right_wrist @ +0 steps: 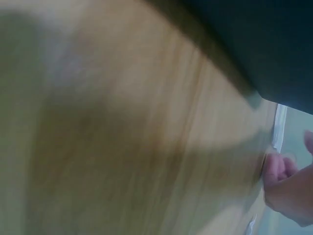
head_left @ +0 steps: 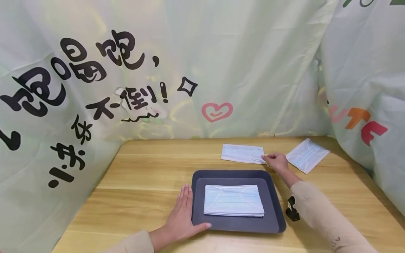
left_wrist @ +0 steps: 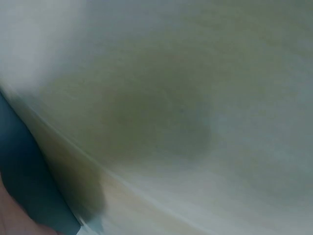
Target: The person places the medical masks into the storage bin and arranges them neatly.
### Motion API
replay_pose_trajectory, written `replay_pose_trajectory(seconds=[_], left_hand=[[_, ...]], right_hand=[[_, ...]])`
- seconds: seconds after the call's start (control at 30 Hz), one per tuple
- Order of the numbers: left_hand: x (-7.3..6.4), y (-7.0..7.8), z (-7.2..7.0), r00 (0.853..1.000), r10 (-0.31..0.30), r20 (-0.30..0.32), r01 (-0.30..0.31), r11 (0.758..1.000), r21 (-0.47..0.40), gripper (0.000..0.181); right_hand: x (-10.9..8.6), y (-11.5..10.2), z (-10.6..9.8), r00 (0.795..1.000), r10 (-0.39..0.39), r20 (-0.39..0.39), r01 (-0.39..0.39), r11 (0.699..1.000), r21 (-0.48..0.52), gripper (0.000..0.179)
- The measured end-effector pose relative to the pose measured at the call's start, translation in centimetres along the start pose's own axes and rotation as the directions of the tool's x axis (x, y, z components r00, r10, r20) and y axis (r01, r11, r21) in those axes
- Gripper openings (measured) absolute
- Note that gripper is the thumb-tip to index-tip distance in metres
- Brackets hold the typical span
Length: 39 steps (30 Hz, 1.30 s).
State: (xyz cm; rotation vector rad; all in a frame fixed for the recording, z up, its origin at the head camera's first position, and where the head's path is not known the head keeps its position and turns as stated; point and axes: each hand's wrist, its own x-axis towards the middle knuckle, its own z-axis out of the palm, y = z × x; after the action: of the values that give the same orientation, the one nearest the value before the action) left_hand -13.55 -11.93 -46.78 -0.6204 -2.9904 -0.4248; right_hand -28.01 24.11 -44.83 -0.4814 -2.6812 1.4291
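A dark grey tray lies on the table with a neat stack of light blue face masks in it. My left hand rests at the tray's left side, fingers straight along the outside and thumb over the front left corner. Behind the tray lies a single face mask. My right hand pinches that mask's right end between thumb and fingertips; the other fingers are curled. A second loose face mask lies slanted just right of this hand. In the right wrist view, the curled right hand is at the mask's edge.
The wooden table ends at a pale printed cloth hanging behind it and on both sides. A small black device sits at my right wrist, beside the tray. The left wrist view shows mostly blurred cloth.
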Motion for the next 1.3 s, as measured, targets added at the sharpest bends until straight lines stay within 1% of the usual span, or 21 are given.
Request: replay_pose_trajectory(seconds=[0.2,0.37,0.6,0.77,0.83,0.9,1.03,1.1,1.2,1.23,1.3], left_hand=[[-0.2,0.0,-0.2,1.0,-0.002,-0.01,0.003,1.0,0.009,0.121],[-0.2,-0.1,-0.2,1.0,0.002,-0.028,-0.001,1.0,0.019,0.12],[-0.3,-0.1,-0.3,1.0,0.008,-0.01,-0.008,1.0,0.03,0.12],[-0.1,0.0,-0.2,1.0,0.007,-0.014,-0.007,1.0,0.027,0.12],[-0.1,0.0,-0.2,1.0,0.007,-0.019,-0.006,1.0,0.024,0.12],[-0.1,0.0,-0.2,1.0,0.009,-0.022,-0.008,1.0,0.02,0.12],[-0.4,0.0,-0.1,1.0,0.015,-0.021,-0.015,1.0,0.01,0.119],[-0.5,-0.1,0.0,1.0,0.013,-0.016,-0.013,1.0,0.002,0.119],[-0.6,0.0,0.0,1.0,0.008,-0.019,-0.008,1.0,0.002,0.119],[-0.5,0.0,0.0,1.0,0.009,-0.024,-0.009,1.0,0.003,0.119],[-0.4,0.0,0.0,1.0,0.011,-0.03,-0.01,1.0,0.011,0.119]], right_hand=[[0.8,-0.3,0.4,0.996,0.09,-0.025,-0.091,0.994,-0.065,0.043],[1.1,-0.6,0.7,0.986,0.146,-0.085,-0.153,0.984,-0.09,0.039],[0.6,-1.3,0.9,0.981,0.16,-0.105,-0.173,0.977,-0.126,0.033],[0.6,-1.7,0.7,0.977,0.177,-0.117,-0.194,0.968,-0.157,0.034],[0.7,-1.7,0.5,0.981,0.163,-0.109,-0.178,0.973,-0.148,0.035],[0.7,-1.4,0.3,0.987,0.136,-0.09,-0.148,0.979,-0.141,0.029],[0.5,-0.4,-0.3,0.997,0.073,-0.015,-0.074,0.99,-0.123,0.019],[0.3,0.0,-0.5,0.998,0.068,0.008,-0.067,0.994,-0.09,0.016],[0.1,0.5,-0.9,0.995,0.101,0.02,-0.102,0.995,0.022,0.012],[0.0,0.6,-1.1,0.993,0.117,0.027,-0.119,0.989,0.085,0.011],[0.0,0.9,-1.5,0.987,0.149,0.055,-0.158,0.965,0.212,0.01]])
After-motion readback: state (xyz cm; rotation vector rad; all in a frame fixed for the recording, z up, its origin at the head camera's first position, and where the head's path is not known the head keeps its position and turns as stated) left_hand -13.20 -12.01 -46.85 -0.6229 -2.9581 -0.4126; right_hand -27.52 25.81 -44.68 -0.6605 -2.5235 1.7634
